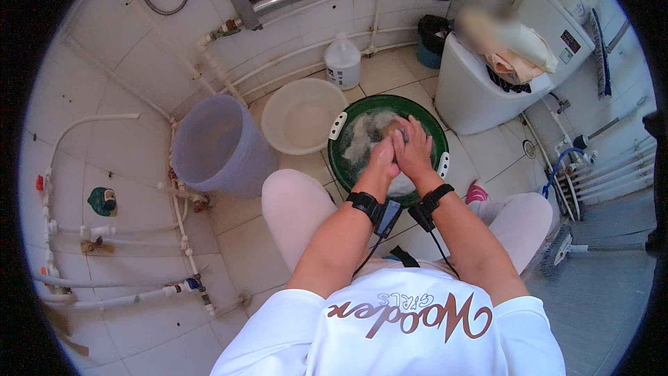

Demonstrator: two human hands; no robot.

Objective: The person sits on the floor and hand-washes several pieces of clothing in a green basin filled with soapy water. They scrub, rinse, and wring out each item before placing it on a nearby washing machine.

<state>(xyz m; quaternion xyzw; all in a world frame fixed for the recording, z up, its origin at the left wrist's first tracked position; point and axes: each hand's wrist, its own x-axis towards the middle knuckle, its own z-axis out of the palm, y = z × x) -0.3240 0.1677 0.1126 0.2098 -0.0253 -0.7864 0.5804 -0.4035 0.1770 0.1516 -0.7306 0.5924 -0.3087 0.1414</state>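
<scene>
A round green plastic basin (336, 163) with white handles stands on the floor before me. In it, pale wet cloth (359, 138) lies in sudsy water. My left hand (385, 156) and my right hand (415, 147) meet over the basin, working against each other on a darker, bunched part of the cloth. Fingers of the right hand lie partly spread across the left. Most of what is between the palms is hidden. Each wrist wears a black strap with a small cabled device.
Left of the green basin are a whitish basin (304, 147) and a tall translucent bucket (224, 180). A white jug (344, 65) stands behind. At right, folded clothes (522, 52) rest on a white toilet (464, 99), with a bin (429, 57) beside it. Pipes (188, 256) line the walls.
</scene>
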